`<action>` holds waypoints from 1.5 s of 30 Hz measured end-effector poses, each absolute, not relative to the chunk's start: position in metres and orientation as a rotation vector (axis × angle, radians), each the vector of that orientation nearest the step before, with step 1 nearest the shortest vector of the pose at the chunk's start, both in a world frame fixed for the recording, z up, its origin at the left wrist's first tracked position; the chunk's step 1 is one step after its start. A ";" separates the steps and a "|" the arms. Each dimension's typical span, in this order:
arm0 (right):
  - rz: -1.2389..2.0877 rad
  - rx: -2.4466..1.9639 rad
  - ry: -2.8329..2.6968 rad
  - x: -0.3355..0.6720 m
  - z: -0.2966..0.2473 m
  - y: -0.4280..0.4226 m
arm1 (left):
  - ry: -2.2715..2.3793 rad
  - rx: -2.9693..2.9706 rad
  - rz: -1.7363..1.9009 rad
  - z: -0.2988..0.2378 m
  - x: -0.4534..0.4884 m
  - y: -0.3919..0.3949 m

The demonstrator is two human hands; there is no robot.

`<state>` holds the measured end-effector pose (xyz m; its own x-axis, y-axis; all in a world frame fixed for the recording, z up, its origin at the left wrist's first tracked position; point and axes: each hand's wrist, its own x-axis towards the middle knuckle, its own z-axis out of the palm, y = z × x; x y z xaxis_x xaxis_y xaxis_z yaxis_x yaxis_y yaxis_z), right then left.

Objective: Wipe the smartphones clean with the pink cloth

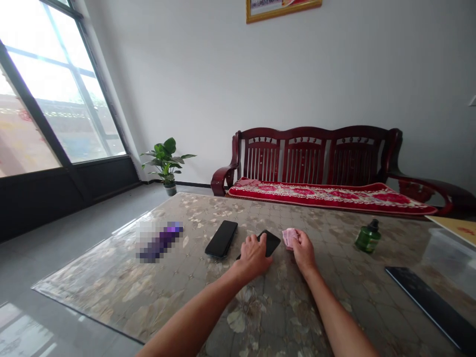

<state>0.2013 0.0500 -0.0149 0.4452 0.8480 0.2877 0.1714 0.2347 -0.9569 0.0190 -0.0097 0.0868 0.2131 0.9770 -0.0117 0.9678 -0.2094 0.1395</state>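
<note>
My left hand (255, 255) lies over a dark phone (274, 242) on the table, with its fingers curled across the top and its thumb along the near side. Much of that phone is hidden beneath the hand. A folded pink cloth (288, 238) is pinched in my right hand (304, 253), just to the right of the phone. Left of my hands, a second black phone (222, 238) lies flat and untouched, its dark face up.
A green pump bottle (368, 238) stands to the right. Beyond it are a long dark flat panel (431, 305) and a clear plastic box (448, 255). A pixelated purple item (161, 243) lies at left. A wooden bench (301, 158) and potted plant (166, 161) stand behind the table (208, 307).
</note>
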 end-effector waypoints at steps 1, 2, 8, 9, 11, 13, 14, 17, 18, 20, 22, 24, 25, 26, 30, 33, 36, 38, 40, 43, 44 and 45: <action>0.604 -1.279 -1.040 0.202 -0.015 0.050 | 1.896 2.352 0.122 0.082 0.024 -0.011; 0.606 -1.283 -1.043 0.202 -0.014 0.050 | 1.898 2.349 0.128 0.078 0.027 -0.012; 0.597 -1.305 -1.043 0.201 -0.010 0.049 | 1.949 2.321 0.176 0.062 0.037 -0.007; 0.601 -1.305 -1.040 0.201 -0.010 0.048 | 1.960 2.315 0.185 0.060 0.038 -0.005; 0.610 -1.302 -1.032 0.201 -0.010 0.048 | 1.980 2.305 0.201 0.056 0.042 -0.002; 0.619 -1.299 -1.019 0.201 -0.010 0.047 | 1.993 2.297 0.208 0.054 0.046 0.000; 0.622 -1.297 -1.011 0.201 -0.011 0.046 | 1.998 2.292 0.208 0.053 0.049 0.001; 0.631 -1.294 -0.981 0.202 -0.011 0.045 | 2.008 2.274 0.202 0.053 0.057 0.003; 0.636 -1.291 -0.972 0.203 -0.011 0.045 | 2.008 2.268 0.199 0.053 0.059 0.003; 0.646 -1.284 -0.958 0.203 -0.010 0.043 | 2.001 2.259 0.196 0.052 0.064 0.004; 0.655 -1.275 -0.948 0.204 -0.009 0.042 | 1.992 2.249 0.194 0.050 0.067 0.005; 0.671 -1.256 -0.935 0.203 -0.007 0.040 | 1.985 2.234 0.190 0.047 0.068 0.006; 0.682 -1.248 -0.925 0.203 -0.006 0.039 | 1.981 2.225 0.188 0.046 0.068 0.007; 0.693 -1.242 -0.914 0.203 -0.005 0.038 | 1.975 2.218 0.186 0.045 0.069 0.007; 0.743 -1.233 -0.888 0.202 -0.002 0.036 | 1.959 2.188 0.191 0.043 0.069 0.008; 0.784 -1.216 -0.888 0.203 -0.003 0.035 | 1.957 2.159 0.194 0.042 0.071 0.007; 0.793 -1.215 -0.893 0.204 -0.006 0.035 | 1.964 2.130 0.205 0.040 0.074 0.006; 0.798 -1.227 -0.899 0.205 -0.007 0.034 | 1.971 2.117 0.223 0.036 0.074 0.005; 0.805 -1.235 -0.901 0.205 -0.006 0.034 | 1.975 2.107 0.241 0.032 0.074 0.005; 0.818 -1.231 -0.881 0.205 -0.004 0.033 | 1.977 2.095 0.264 0.025 0.074 0.005; 0.818 -1.232 -0.872 0.205 -0.004 0.033 | 1.977 2.090 0.272 0.024 0.074 0.005; 0.813 -1.237 -0.868 0.206 -0.004 0.033 | 1.974 2.084 0.277 0.023 0.074 0.005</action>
<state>0.2055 0.0327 -0.0041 0.4501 0.8862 0.1096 -0.0518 0.1484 -0.9876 0.0736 0.0048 0.0235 0.0599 0.9975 -0.0382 0.9486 -0.0450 0.3133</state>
